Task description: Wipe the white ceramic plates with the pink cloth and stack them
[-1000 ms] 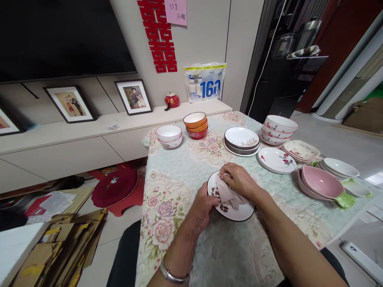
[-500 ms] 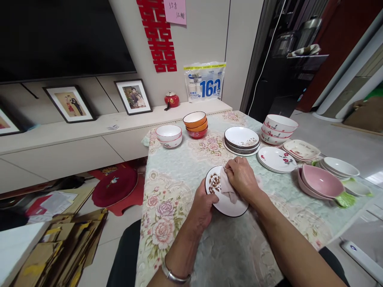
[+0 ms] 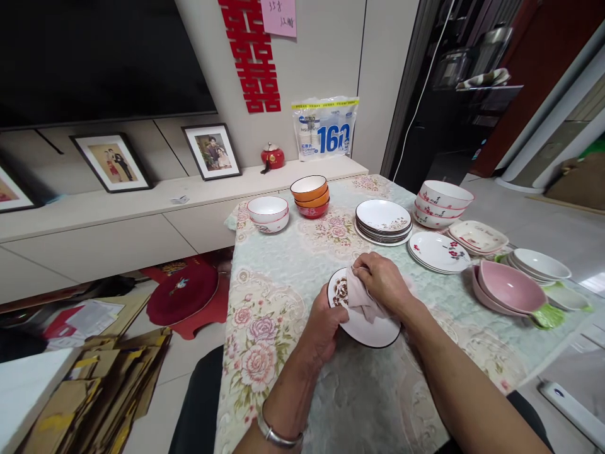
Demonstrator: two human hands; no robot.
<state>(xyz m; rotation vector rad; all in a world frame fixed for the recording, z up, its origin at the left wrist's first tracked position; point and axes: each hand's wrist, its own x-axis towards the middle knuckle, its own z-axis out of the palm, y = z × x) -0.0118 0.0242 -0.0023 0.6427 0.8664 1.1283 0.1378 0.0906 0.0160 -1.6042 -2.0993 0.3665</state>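
A round white plate (image 3: 373, 333) with a dark rim and a brown flower print is tilted above the near part of the table. My left hand (image 3: 324, 321) grips its left edge, thumb over the top face. Pressed onto the plate's upper face is a pale pink cloth (image 3: 362, 296), pinched in the closed fingers of my right hand (image 3: 382, 277). Beyond the hands stands a stack of dark-rimmed white plates (image 3: 382, 215), and to its right lie several white plates with red flowers (image 3: 438, 251).
On the flowered tablecloth (image 3: 259, 328) stand white bowls (image 3: 268, 207), orange and red bowls (image 3: 309, 192), red-rimmed bowls (image 3: 444, 194), square dishes (image 3: 478, 236), pink leaf dishes (image 3: 510, 287) and small white dishes (image 3: 541, 263). A red stool (image 3: 184, 296) is left of the table.
The plate and my left hand have shifted slightly right and down. The cloth in my right hand now covers more of the flower print.
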